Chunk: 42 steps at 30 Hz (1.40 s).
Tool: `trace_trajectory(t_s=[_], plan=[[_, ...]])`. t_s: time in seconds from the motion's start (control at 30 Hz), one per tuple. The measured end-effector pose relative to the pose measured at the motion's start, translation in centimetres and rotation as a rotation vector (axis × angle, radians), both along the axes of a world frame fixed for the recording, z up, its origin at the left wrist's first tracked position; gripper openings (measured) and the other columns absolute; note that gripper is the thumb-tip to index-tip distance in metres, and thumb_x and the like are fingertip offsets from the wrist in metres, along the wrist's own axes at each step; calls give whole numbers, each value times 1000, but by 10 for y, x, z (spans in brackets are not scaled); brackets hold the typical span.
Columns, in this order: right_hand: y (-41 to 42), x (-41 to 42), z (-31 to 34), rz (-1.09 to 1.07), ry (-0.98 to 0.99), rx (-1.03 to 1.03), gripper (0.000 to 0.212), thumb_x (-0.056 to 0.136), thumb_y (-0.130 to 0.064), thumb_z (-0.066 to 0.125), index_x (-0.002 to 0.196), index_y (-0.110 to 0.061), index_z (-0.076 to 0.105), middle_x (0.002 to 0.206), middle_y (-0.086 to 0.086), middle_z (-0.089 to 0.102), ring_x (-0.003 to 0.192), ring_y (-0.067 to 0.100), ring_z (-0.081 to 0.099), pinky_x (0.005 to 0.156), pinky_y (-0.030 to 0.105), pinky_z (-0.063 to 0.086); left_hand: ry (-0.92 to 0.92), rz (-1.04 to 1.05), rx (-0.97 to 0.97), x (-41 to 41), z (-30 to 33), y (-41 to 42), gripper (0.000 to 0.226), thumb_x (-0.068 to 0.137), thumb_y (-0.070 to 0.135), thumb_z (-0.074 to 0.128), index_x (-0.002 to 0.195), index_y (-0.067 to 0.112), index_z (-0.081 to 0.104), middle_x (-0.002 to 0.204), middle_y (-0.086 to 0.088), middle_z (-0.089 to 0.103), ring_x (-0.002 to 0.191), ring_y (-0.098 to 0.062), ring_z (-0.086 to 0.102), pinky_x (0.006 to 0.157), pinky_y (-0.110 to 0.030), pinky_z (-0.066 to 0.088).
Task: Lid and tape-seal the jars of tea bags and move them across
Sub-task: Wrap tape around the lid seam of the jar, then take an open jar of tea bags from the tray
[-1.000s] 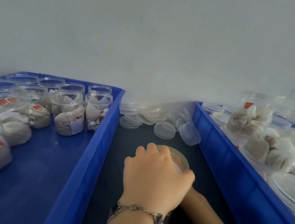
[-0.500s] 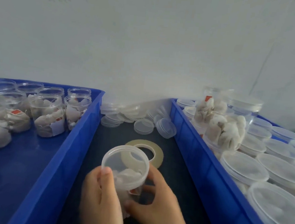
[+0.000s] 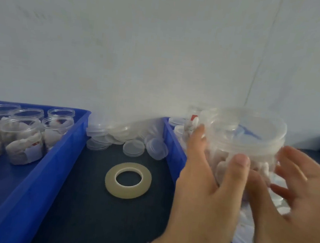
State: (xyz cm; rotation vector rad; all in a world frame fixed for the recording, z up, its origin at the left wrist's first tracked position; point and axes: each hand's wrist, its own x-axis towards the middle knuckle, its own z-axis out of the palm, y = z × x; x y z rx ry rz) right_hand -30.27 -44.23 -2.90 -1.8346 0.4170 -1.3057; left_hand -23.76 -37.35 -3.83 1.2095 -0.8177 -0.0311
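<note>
A clear lidded jar (image 3: 250,137) with white tea bags inside is held up over the right blue tray (image 3: 174,147). My left hand (image 3: 203,193) grips the jar's side, thumb in front and fingers round its left wall. On the jar's right, my right hand (image 3: 299,201) has its fingers spread and blurred, next to the jar; I cannot tell whether they touch it. A roll of clear tape (image 3: 109,180) lies flat on the dark table between the two trays.
The left blue tray (image 3: 59,151) holds several open jars of tea bags (image 3: 24,142). Loose clear lids (image 3: 133,148) are heaped at the back against the white wall. Lidded jars fill the right tray, mostly hidden behind my hands.
The jar has moved from above the middle of the table to the right, over the right tray. My right hand has come off the jar's lower side and spread its fingers.
</note>
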Motion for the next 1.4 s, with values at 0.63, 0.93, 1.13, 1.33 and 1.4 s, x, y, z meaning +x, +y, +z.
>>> trace_trajectory(t_s=[0.63, 0.93, 1.13, 1.33, 1.4], plan=[[-41, 28, -23, 263, 17, 248, 53, 86, -5, 60, 99, -56, 62, 97, -25, 69, 95, -7, 63, 79, 27, 53, -98, 57, 314, 19, -24, -45, 80, 82, 67, 37, 143, 52, -14, 154, 29, -7, 141, 7, 1, 117, -27, 14], [-19, 23, -18, 15, 88, 81, 96, 80, -10, 67, 151, -34, 7, 157, -18, 11, 144, 6, 14, 117, 42, 20, -81, 207, 373, 12, -15, 15, 70, 73, 81, 29, 106, 78, -32, 138, 47, -26, 132, 18, -23, 118, -32, -6], [69, 43, -25, 300, -61, -71, 84, 72, -30, 75, 127, -62, 20, 142, -44, 22, 134, -17, 18, 108, 21, 28, -53, 395, 337, 1, 6, 94, 65, 61, 82, 27, 109, 85, -17, 134, 55, -17, 128, 28, -11, 108, -18, 10], [145, 69, -33, 465, 84, -211, 91, 73, 0, 75, 125, -56, 26, 144, -41, 16, 122, -32, 13, 84, -12, 18, 72, 686, 363, 11, 18, 179, 79, 70, 62, 44, 132, 70, -3, 142, 49, -2, 110, 40, -3, 100, -14, 15], [166, 78, -31, 550, 139, -212, 85, 76, -4, 73, 122, -59, 26, 138, -50, 13, 123, -31, 13, 84, -12, 18, 92, 812, 354, 15, 18, 210, 81, 68, 57, 46, 139, 61, 8, 148, 40, 7, 130, 23, 6, 101, -16, 18]])
